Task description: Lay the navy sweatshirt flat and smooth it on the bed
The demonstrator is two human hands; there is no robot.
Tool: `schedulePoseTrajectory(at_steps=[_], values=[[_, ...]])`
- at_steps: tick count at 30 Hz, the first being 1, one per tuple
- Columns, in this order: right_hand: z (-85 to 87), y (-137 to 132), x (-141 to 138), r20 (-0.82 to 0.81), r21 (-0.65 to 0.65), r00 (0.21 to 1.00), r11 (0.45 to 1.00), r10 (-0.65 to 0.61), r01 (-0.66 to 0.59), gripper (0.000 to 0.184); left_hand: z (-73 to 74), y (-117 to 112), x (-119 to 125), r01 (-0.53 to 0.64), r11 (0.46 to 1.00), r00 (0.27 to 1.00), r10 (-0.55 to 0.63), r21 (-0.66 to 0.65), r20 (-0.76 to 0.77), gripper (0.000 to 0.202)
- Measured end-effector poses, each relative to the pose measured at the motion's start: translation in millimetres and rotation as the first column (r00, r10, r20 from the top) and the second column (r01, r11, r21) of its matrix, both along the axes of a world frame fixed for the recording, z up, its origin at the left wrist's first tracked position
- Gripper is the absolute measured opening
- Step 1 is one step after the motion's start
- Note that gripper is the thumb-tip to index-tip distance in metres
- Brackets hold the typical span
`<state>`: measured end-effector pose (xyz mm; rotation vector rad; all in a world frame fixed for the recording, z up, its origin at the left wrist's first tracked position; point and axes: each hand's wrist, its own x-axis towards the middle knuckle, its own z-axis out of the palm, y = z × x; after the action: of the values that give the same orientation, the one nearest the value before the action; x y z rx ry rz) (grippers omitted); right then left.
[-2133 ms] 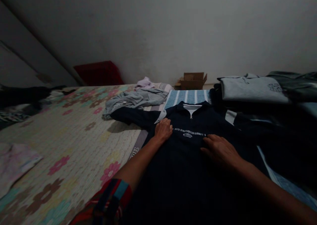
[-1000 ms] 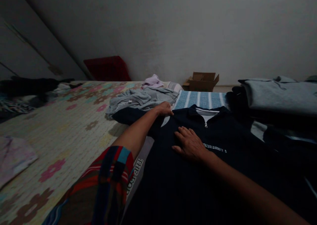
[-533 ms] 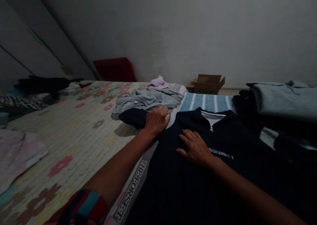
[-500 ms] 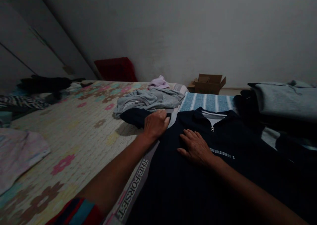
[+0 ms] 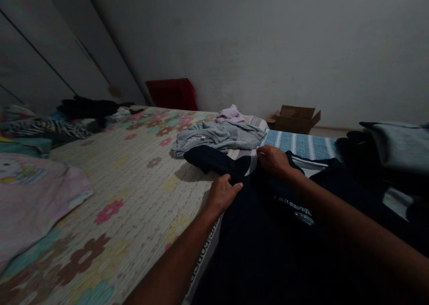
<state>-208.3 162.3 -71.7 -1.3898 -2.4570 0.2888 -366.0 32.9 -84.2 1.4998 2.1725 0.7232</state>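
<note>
Lying spread on the floral bed cover (image 5: pixel 110 175), the navy zip-neck shirt (image 5: pixel 268 247) runs lengthwise away from the person. Left hand (image 5: pixel 223 193), nearer, pinches its left side below the sleeve (image 5: pixel 214 159) (trailing leftward); right hand (image 5: pixel 273 159), farther, grips the shoulder by the collar. Beyond: crumpled grey garment (image 5: pixel 217 135), striped blue cloth (image 5: pixel 301 144), cardboard box (image 5: pixel 295 118); folded stack (image 5: pixel 395 148) at right.

Matt dark cloth shirt (image 5: pixel 268 233), woven floral mat (image 5: pixel 134 180), cardboard box (image 5: pixel 295 119)
</note>
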Motion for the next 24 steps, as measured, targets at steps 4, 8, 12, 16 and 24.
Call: schedulePoseTrajectory(at_steps=[4,8,12,16,24], values=[[5.2,33,-16,0.033,-0.174,0.987,0.973,0.159,-0.151,0.031,-7.9,-6,0,-0.026,0.996,0.961,0.001,0.084,0.277,0.018],[4.4,47,-23,0.057,-0.334,0.95,0.903,0.307,-0.271,0.027,-9.4,-8,2,-0.036,0.997,0.92,0.005,0.072,0.392,0.021],[4.1,50,-26,0.075,-0.354,0.942,0.892,0.328,-0.282,0.022,-8.1,-7,1,-0.055,0.995,0.898,0.013,0.083,0.44,0.021],[3.9,54,-25,0.061,-0.261,0.957,0.93,0.285,-0.26,0.014,-6.2,-6,-6,-0.047,0.996,0.87,0.002,0.079,0.493,0.024],[-24.5,52,-26,0.108,-0.065,0.97,0.975,0.218,-0.212,0.017,6.2,-8,-10,-0.114,0.992,0.72,0.114,-0.046,0.684,0.034]])
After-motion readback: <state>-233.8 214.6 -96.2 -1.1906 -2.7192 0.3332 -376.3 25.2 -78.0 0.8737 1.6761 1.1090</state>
